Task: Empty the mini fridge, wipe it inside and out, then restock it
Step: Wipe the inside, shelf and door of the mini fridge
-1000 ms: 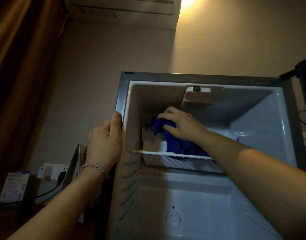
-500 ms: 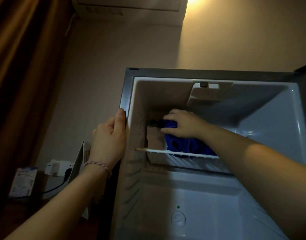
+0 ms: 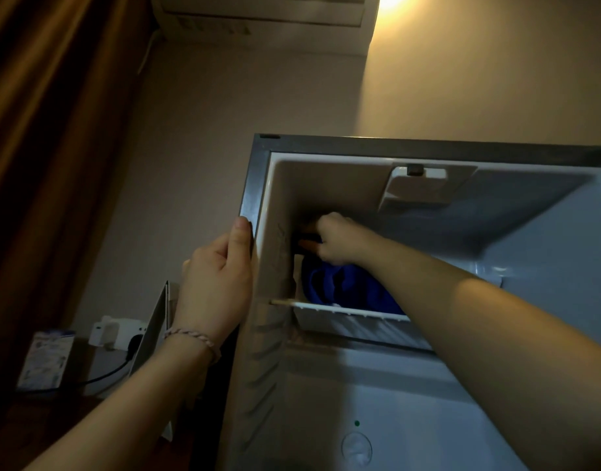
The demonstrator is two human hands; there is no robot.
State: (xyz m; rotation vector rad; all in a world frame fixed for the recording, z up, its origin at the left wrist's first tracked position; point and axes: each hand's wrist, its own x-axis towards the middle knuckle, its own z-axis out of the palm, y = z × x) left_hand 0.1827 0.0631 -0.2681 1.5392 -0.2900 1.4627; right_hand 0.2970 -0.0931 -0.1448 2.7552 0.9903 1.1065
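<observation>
The fridge (image 3: 255,185), open at right of the frame, seems heavy and stiff, so the left hand (image 3: 214,283) grips its edge while the right hand (image 3: 336,237) grips the soft cloth (image 3: 343,287) inside.

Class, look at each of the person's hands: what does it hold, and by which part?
The left hand grips the mini fridge by its left front edge. The right hand holds the blue cloth by its upper end.

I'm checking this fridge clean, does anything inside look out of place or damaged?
Nothing stands out. The right hand holds a bunched blue cloth above the white wire shelf; the left hand grips the grey fridge frame.
</observation>
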